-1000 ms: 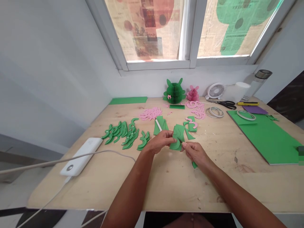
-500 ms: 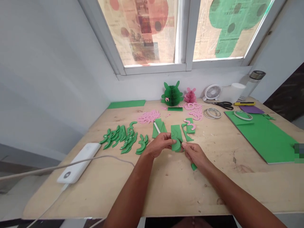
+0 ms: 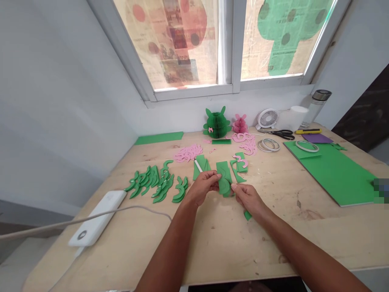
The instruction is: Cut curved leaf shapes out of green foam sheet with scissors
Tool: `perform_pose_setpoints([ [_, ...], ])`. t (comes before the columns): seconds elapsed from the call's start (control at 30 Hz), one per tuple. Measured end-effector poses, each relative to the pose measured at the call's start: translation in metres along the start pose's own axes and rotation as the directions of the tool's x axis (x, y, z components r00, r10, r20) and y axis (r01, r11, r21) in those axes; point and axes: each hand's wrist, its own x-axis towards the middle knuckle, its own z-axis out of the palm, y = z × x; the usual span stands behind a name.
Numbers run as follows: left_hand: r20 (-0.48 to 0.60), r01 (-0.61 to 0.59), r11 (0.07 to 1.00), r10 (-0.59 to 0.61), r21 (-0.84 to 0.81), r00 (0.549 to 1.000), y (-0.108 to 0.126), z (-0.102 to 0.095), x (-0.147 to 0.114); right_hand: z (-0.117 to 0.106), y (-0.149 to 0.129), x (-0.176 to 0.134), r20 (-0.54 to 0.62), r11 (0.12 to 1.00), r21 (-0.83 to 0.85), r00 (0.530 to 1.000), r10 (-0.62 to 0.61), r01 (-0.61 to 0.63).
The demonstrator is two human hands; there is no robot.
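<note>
A strip of green paper point(image 3: 224, 170) with curved lines and a rounded lower end is raised over the middle of the table. My left hand point(image 3: 204, 187) is closed on its left edge, thumb on top. My right hand point(image 3: 247, 197) is closed against the right edge of the strip; what its fingers grip is hidden. A small green piece point(image 3: 248, 215) shows beneath that hand. Just behind lie a white pen point(image 3: 198, 165) on green paper and cut green offcuts point(image 3: 238, 174) with a pink curved piece point(image 3: 242, 161).
Piles of curved green pieces point(image 3: 164, 184) lie left, pink cutouts point(image 3: 188, 153) behind. A power bank point(image 3: 99, 219) with a cable sits at left. Green and pink paper figures point(image 3: 216, 123), a fan point(image 3: 267, 119), black scissors point(image 3: 282, 134), tape rolls point(image 3: 269, 144) and a green board point(image 3: 340, 174) stand around.
The view has shifted slightly. Both hands stay at the green strip; the dark sliver between strip and right fingers no longer shows clearly.
</note>
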Motion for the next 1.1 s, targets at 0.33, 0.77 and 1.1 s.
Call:
perform_pose_setpoints([
  [0.33, 0.029, 0.010, 0.999, -0.009, -0.033, 1.000, -0.0015, 0.0043, -0.0025, 0.0003, -0.0034, -0.0009, -0.052, 0.999, 0.011, 0.998, -0.031, 0.032],
  [0.77, 0.018, 0.003, 0.995, -0.001, -0.096, 1.000, -0.0044, 0.0040, -0.0008, -0.0031, -0.0062, -0.0011, -0.069, 0.997, -0.041, 0.995, -0.070, 0.067],
  [1.1, -0.027, -0.003, 0.982, -0.003, -0.188, 1.000, -0.0037, 0.0052, -0.0003, -0.0057, -0.0027, 0.0001, -0.085, 0.993, -0.098, 0.993, -0.077, 0.069],
])
